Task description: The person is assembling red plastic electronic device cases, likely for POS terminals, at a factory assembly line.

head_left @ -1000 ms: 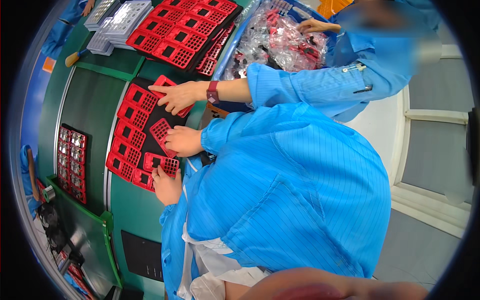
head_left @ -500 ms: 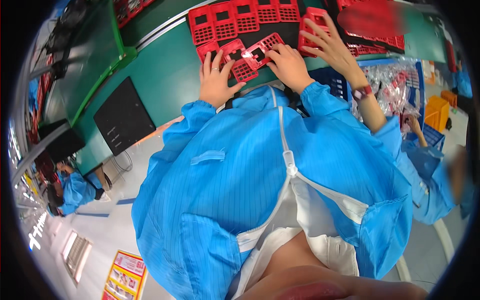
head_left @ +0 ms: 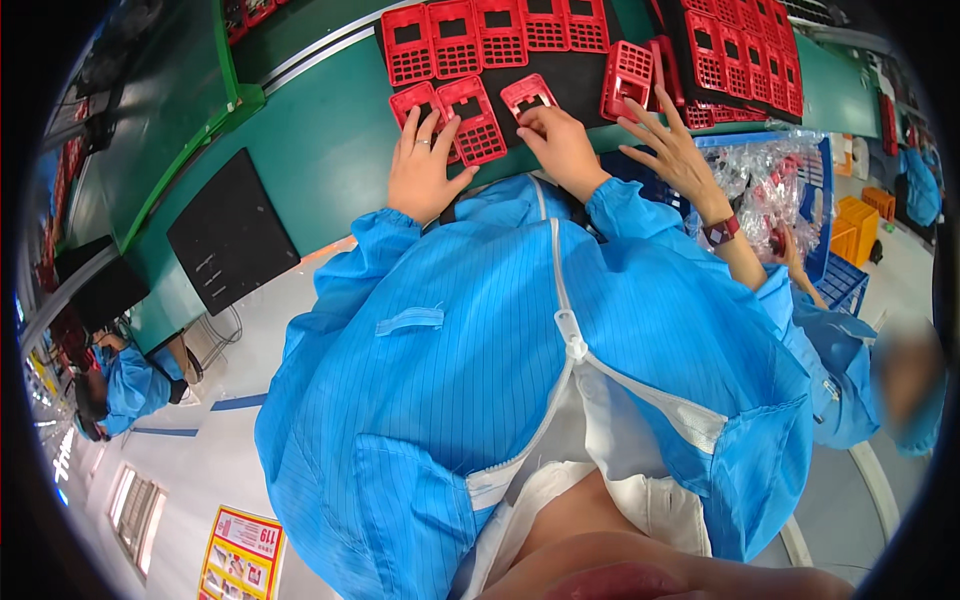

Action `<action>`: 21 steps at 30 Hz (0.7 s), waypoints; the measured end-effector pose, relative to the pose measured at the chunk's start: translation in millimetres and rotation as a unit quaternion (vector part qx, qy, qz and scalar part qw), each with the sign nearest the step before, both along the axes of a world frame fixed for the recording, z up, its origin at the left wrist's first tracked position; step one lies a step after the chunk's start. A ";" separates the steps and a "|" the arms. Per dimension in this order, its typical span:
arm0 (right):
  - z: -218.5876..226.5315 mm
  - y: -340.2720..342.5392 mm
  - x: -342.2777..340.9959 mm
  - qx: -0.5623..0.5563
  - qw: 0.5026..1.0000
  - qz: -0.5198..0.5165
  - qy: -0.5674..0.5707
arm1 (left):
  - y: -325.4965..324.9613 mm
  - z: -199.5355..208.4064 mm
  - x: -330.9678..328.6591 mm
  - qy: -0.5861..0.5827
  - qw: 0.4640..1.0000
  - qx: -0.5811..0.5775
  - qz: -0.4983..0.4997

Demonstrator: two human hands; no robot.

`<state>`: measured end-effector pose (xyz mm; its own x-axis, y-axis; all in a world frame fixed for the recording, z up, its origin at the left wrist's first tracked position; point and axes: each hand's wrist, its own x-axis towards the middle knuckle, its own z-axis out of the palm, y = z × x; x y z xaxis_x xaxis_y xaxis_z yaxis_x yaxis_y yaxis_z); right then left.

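Note:
My left hand (head_left: 428,168) has its fingers spread, the tips resting on a red plastic casing (head_left: 412,98) with a window and a grid of key holes. Just right of it, beside my thumb and index finger, a second red casing (head_left: 478,135) lies slightly tilted. My right hand (head_left: 563,148) is closed over the near end of a third red casing (head_left: 526,92), whose lower part is hidden by the fingers. These casings lie apart from a row of similar red casings (head_left: 477,42) along the far side of the black mat (head_left: 590,95).
At the right, a co-worker's hand (head_left: 675,158) reaches in near a standing red casing (head_left: 628,78). Beyond are a black tray (head_left: 788,112) of red casings and a blue crate (head_left: 825,205) with clear plastic bags. A black pad (head_left: 235,235) hangs over the green table's left edge.
My right hand's casing has turned more upright and moved away from the middle casing, which it overlapped before. The co-worker's hand has come down lower. My left hand stays about the same.

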<state>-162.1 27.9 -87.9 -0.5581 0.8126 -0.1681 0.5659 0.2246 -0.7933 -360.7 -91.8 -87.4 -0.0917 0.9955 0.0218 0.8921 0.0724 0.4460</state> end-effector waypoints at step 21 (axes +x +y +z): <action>7.7 -3.4 -13.5 0.227 0.957 0.135 -0.120 | -0.6 -6.4 -19.5 -0.029 0.998 0.024 -0.042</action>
